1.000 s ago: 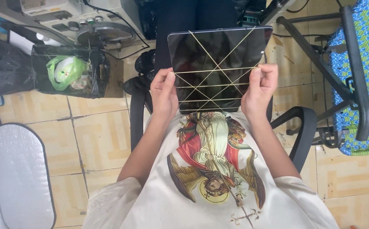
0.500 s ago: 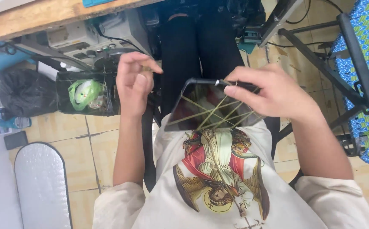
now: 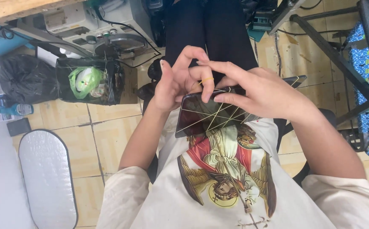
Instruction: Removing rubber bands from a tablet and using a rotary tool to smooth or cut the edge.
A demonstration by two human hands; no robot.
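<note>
— While the person is sitting over the tiled floor, what's biggest down there?

— Left of the chair, a long padded board is lying flat, and beyond it a black bin with a green bag inside is standing by some grey equipment.

— And in the lap?

— A dark flat tablet is resting tilted against the printed shirt, just above the chest. The left hand is curling round its top left corner, fingers half closed. The right hand is lying across the top edge, fingers bent and pinching a thin yellow rubber band with the left.

— How is it going to handle?

— Stiff, smooth, likely slippery and breakable, I'd judge; the edges and corners are offering the safest hold. The bands are stretchy and light.

— Its look?

— Glossy black, criss-crossed by taut yellow bands.
</note>
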